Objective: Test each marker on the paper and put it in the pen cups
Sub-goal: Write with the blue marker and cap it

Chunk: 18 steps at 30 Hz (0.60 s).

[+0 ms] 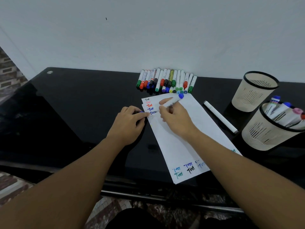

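Blue-ended white marker [171,103] tilts in the right hand [175,119], fingers wrapped round its barrel, tip down on the white paper sheet [184,142]; the left hand [130,124] pinches a small blue cap [141,112] at the sheet's edge.

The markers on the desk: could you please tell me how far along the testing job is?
Done: several markers stand in the near pen cup, and the paper carries rows of test marks. In hand: the right hand writes with a blue marker while the left hand holds its blue cap. Left: a row of markers by the wall, one loose white marker, and the far cup looks empty.
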Tool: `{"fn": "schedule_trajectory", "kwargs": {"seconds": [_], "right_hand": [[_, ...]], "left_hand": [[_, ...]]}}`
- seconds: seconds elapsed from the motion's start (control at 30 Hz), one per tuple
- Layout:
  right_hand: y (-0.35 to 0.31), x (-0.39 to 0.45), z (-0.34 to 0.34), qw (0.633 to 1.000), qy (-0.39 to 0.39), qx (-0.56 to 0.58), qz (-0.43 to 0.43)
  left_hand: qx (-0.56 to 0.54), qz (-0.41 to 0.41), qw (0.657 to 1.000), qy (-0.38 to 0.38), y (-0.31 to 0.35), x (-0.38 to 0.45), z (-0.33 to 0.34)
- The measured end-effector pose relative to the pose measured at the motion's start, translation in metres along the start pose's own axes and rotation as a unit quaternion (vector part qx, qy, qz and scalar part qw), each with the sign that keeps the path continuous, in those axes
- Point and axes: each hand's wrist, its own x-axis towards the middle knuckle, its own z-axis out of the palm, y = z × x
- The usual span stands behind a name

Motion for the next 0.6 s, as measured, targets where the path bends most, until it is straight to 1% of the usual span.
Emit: {"fn": "schedule_trajectory", "kwargs": {"seconds": [0.07,0.17,0.27,0.37,0.5,0.6], "right_hand": [[0.0056,-0.0033,0.0076,0.999,0.020,0.021,0.015],[0.0081,-0.0043,0.0103,0.999,0.044,-0.010,0.031],[0.0082,-0.0050,0.0065,0.998,0.045,-0.036,0.018],[0.0086,-0.0062,0.0064,0.999,0.040,-0.014,0.000],[0.0064,-0.0081,0.0107,0.998,0.036,-0.023,0.056],[0.0070,-0.0086,0.0134,0.996,0.023,-0.055,0.063]], "left_hand": [[0.000,0.000,1.000,0.002,-0.0012,0.0000,0.0004],[-0.002,-0.001,1.000,0.002,-0.0026,-0.0001,0.0018],[-0.008,0.003,1.000,0.009,-0.0032,0.0004,0.0025],[-0.008,0.003,1.000,0.008,-0.0034,0.0010,0.0027],[-0.010,0.003,1.000,0.010,-0.0040,0.0004,0.0031],[-0.003,0.002,1.000,0.006,-0.0033,0.0002,0.0030]]}}
